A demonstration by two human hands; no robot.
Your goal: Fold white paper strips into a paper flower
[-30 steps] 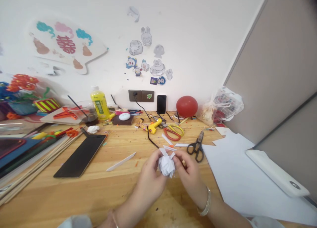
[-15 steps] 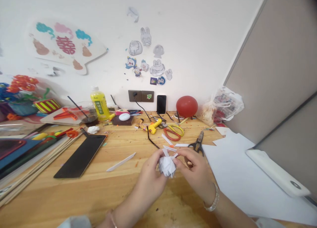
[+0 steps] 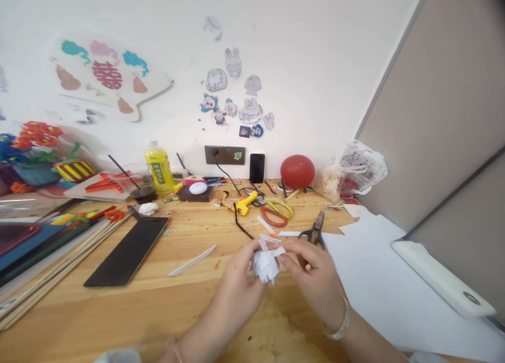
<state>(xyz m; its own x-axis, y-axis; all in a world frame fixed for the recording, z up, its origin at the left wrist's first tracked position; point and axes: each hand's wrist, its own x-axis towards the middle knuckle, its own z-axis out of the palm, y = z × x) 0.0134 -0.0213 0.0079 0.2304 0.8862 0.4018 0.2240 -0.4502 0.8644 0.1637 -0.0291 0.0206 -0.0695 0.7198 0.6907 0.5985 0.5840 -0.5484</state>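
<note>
A folded white paper ball (image 3: 265, 267) with pointed petal-like flaps is held above the wooden table. My left hand (image 3: 241, 279) is closed round its left side. The fingers of my right hand (image 3: 311, 268) pinch a short paper strip (image 3: 278, 251) that sticks out at the ball's upper right. Another small strip stands up from its top. Just beyond the ball, white paper strips (image 3: 266, 224) lie on the table. One long strip (image 3: 192, 261) lies apart on the left. Black-handled scissors (image 3: 315, 230) rest beyond my right hand.
White sheets (image 3: 379, 279) spread over the right side. A yellow glue gun (image 3: 246, 202), orange-and-yellow-handled scissors (image 3: 278, 214) and a red balloon (image 3: 298, 171) are toward the wall. On the left are a black board (image 3: 128, 252), a yellow bottle (image 3: 158, 165) and a cup of dark drink (image 3: 144, 187).
My right fingers have shifted slightly outward with the strip, and more of it shows beside the paper ball. My left hand keeps its hold. The view has tilted a little.
</note>
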